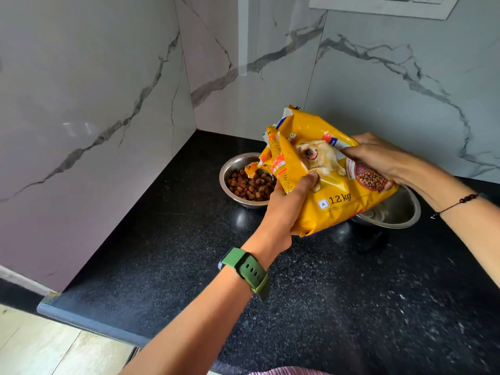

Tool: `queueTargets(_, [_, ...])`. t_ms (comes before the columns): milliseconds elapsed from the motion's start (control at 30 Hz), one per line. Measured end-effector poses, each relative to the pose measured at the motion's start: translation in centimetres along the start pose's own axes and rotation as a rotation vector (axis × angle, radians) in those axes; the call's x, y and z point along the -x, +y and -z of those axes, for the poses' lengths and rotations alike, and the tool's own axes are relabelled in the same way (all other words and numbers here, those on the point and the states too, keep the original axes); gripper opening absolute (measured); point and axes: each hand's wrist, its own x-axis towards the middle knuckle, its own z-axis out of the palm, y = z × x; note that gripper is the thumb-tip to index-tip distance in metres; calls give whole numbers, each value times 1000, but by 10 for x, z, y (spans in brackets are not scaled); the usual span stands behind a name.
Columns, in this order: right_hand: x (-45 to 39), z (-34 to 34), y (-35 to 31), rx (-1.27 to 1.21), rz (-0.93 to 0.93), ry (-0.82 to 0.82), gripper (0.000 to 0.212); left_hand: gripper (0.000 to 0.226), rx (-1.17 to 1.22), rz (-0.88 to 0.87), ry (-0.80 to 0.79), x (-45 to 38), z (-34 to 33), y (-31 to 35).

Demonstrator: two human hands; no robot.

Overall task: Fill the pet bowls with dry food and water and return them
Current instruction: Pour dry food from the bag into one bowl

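A yellow bag of dry dog food (335, 190) is held tilted above the black counter, its torn mouth pointing down-left over a steel bowl (230, 169) that holds brown kibble (249, 186). My left hand (286, 209) grips the bag's lower left side, thumb on its front. My right hand (376, 158) grips the bag's upper right end. A second steel bowl (397, 209) sits to the right, mostly hidden under the bag; its contents cannot be seen.
The black speckled countertop (338, 293) fills the corner between two marble-patterned walls (94, 104). Its front-left edge (89, 324) drops to a pale tiled floor (40, 347). A white switch panel (384, 6) is on the wall above.
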Motion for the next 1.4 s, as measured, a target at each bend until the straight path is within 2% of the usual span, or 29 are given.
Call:
queueTargets(167, [2,3,0,-91,29,53,18,54,-37,-61,24,-3,-1,1])
queueTargets(333, [2,1,-3,21,-3,9,21,50,10,18,4,1,-2,3])
queueTargets(467, [6,0,-3,-24,11,7,19,46,10,9,1,1,-2,2])
queueTargets(600, [6,1,-1,-104,30,72,19,43,-12,-42,26,-2,0,3])
queueTargets(800, [6,-5,-4,32,-19,32,21,41,26,39,19,1,3,0])
queueTargets(1000, [8,-3,0,-117,29,53,19,50,-34,-89,59,-2,4,-5])
queueTargets(1200, [8,-5,-4,5,-16,36,19,42,-19,-16,20,-2,5,-6])
queueTargets(1400, [10,-5,-1,-125,30,69,17,47,-58,-94,34,-6,6,-5])
